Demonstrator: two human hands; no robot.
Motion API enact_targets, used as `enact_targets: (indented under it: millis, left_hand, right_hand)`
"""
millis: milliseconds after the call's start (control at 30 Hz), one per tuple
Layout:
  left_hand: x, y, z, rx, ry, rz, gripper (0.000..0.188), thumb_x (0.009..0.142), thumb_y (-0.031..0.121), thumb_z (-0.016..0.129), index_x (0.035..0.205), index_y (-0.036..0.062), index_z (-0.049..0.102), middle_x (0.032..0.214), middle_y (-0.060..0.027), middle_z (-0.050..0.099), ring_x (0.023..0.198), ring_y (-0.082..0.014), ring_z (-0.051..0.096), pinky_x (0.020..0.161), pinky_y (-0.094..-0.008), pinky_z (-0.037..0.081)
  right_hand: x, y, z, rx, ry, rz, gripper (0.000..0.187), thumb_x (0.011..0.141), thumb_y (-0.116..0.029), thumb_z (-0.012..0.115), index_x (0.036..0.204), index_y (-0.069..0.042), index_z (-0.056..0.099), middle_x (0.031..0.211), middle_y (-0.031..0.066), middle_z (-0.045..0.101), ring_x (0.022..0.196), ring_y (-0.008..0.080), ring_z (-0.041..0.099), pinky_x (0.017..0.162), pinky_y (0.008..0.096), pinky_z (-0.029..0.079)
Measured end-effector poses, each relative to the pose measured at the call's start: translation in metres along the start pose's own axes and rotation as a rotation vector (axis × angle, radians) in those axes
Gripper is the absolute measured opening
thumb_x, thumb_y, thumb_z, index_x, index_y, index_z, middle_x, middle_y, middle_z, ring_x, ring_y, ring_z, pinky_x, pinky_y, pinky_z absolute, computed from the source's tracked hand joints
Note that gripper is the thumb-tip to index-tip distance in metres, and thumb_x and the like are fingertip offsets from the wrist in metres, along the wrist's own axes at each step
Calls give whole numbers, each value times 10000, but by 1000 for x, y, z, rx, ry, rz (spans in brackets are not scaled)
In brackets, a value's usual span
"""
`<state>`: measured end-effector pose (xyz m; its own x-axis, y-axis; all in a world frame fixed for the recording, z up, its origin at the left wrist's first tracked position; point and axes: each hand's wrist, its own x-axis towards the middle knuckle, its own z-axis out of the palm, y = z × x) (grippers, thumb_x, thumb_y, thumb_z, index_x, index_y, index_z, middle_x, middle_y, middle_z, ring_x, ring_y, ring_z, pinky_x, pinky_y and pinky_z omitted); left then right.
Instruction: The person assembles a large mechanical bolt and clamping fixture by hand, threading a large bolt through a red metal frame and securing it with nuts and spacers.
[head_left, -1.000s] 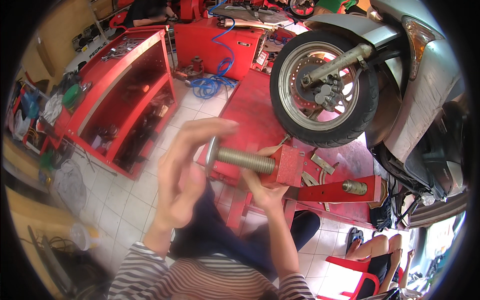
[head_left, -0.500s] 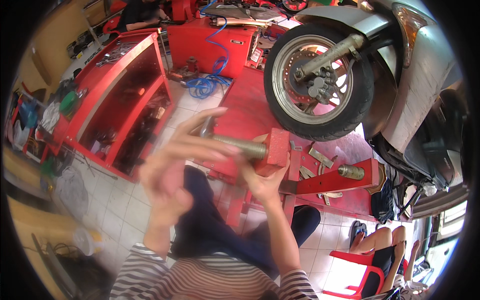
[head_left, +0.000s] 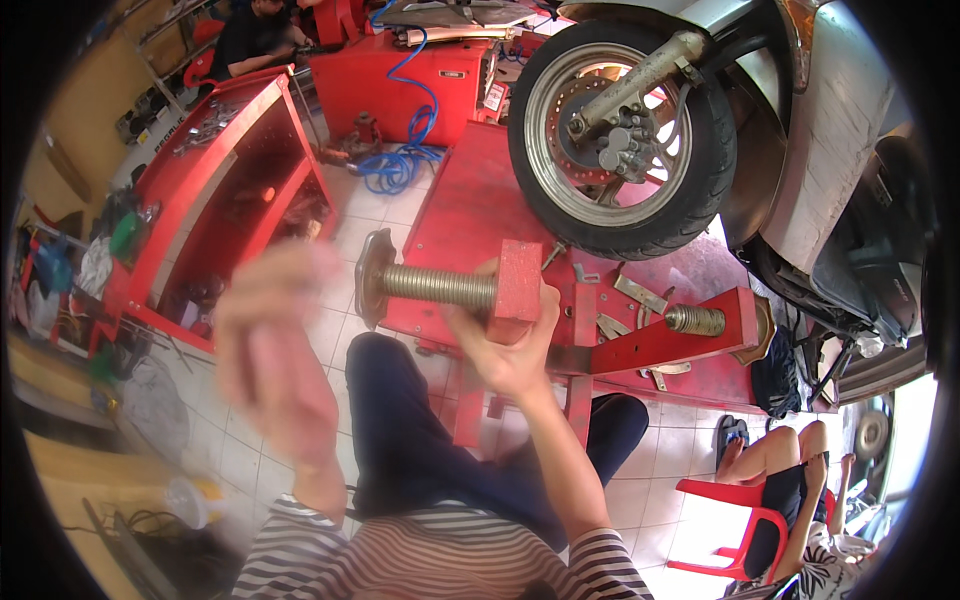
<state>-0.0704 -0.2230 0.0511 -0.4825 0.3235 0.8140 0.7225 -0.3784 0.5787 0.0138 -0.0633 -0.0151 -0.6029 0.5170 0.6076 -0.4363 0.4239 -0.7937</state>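
Observation:
My right hand grips a red clamp block at the front of a red motorcycle lift. A grey threaded screw runs left out of the block to a round metal end plate. My left hand is blurred by motion, held in the air left of the screw's plate and not touching it; its fingers look loosely curled with nothing seen in them. Behind the block stands a scooter's front wheel on the lift platform. A second screw sits in the red clamp arm on the right.
A red tool cabinet stands at the left. A blue coiled air hose lies on the tiled floor behind it. One person works at the far back; another sits on a red plastic chair at the lower right.
My left hand has come off the screw's end plate and swung down and to the left. My right hand has stayed on the red block. The view has shifted slightly.

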Motion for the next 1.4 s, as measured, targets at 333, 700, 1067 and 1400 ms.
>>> enact_targets:
  millis: [333, 700, 1067, 1400]
  left_hand:
    - [2, -6, 2, -136, -124, -5, 403, 1051, 227, 308, 1175, -58, 564, 1064, -194, 634, 1085, -295, 605, 999, -427, 436]
    - [1, -2, 3, -360, -92, -23, 318, 998, 228, 465, 1081, -52, 590, 1133, -216, 611, 1091, -281, 599, 1015, -459, 419]
    - [1, -14, -3, -375, -294, 46, 441, 1047, 318, 353, 1269, -27, 515, 1227, -207, 576, 1154, -267, 574, 1043, -401, 396]
    - [2, -9, 13, -183, -164, -98, 451, 1021, 371, 422, 1168, -20, 591, 1131, -203, 638, 1058, -297, 603, 996, -421, 409]
  right_hand:
    - [-8, 1, 0, 75, 13, -18, 188, 737, 36, 764, 858, -6, 627, 794, 22, 610, 685, 85, 550, 623, 242, 441]
    - [-3, -8, 3, 139, 31, 36, 281, 746, 30, 768, 951, -28, 586, 855, 21, 599, 750, 94, 558, 667, 260, 453]
    - [2, -7, 5, 147, 72, -34, 244, 741, -37, 726, 925, 28, 579, 723, 39, 620, 639, 83, 559, 598, 257, 463]
    - [-1, -3, 3, 121, 64, 0, 263, 722, -29, 738, 926, 8, 576, 742, 30, 603, 657, 88, 550, 616, 261, 450]
